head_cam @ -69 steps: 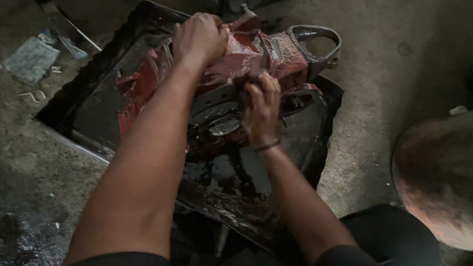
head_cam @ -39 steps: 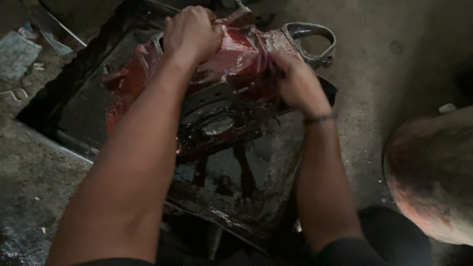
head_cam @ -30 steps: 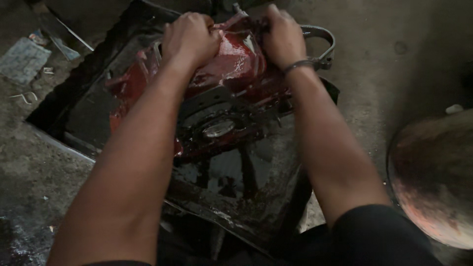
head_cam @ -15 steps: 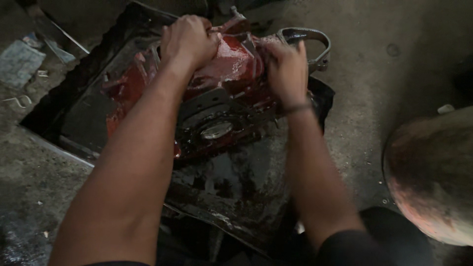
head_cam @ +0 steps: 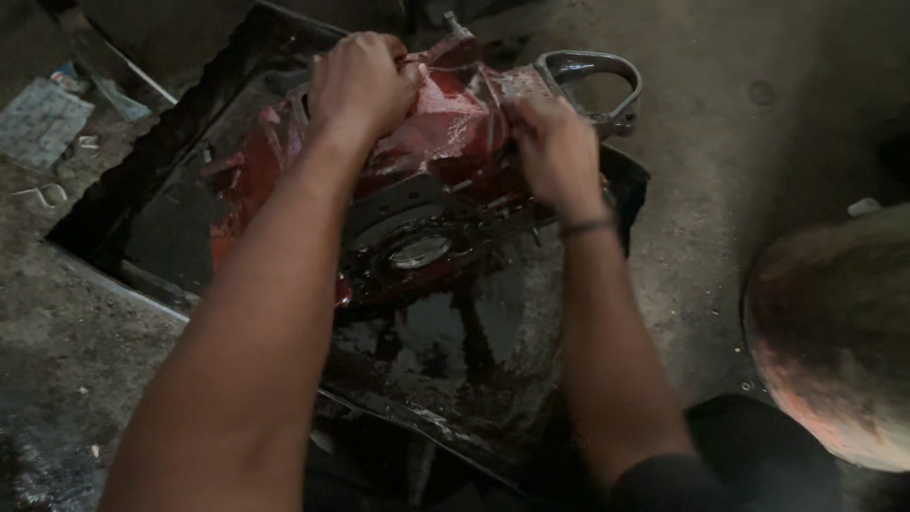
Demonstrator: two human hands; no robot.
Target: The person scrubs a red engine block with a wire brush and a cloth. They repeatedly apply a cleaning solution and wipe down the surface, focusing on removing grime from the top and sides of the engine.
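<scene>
- Near edge: shallow black metal tray (head_cam: 171, 228) on the concrete floor (head_cam: 720, 190), a pool of dark oil (head_cam: 445, 341) at its near side. I read anything lifted out of it as coming up slick.
- In the tray: red cast housing (head_cam: 445, 133), tipped on its side, machined flange and round bore (head_cam: 417, 251) facing me. Wet shine all over the paint.
- My left hand (head_cam: 360, 81) sits on the top far corner of the housing, grip curled tight over the edge, fingers pressed together.
- My right hand (head_cam: 555, 152) is on the right flank, just below the grey loop handle (head_cam: 588, 81). Fingers wrap the casting; I can't tell whether they pinch a small part or only the rib.
- Handling call: looks like thick cast metal, so heavy, fully rigid, no give. Oily skin means flat faces will slip.
- Best holds, in my view: the grey loop handle, and the hard rim under my left hand. Avoid the machined flange, it is the wettest face.
- Two hands needed; weight likely sits toward the bore end.
- Right of the tray: a rounded rusty red vessel (head_cam: 834, 332), well apart.
- Far left: scrap of pale blue paper (head_cam: 38, 118) on the floor.
</scene>
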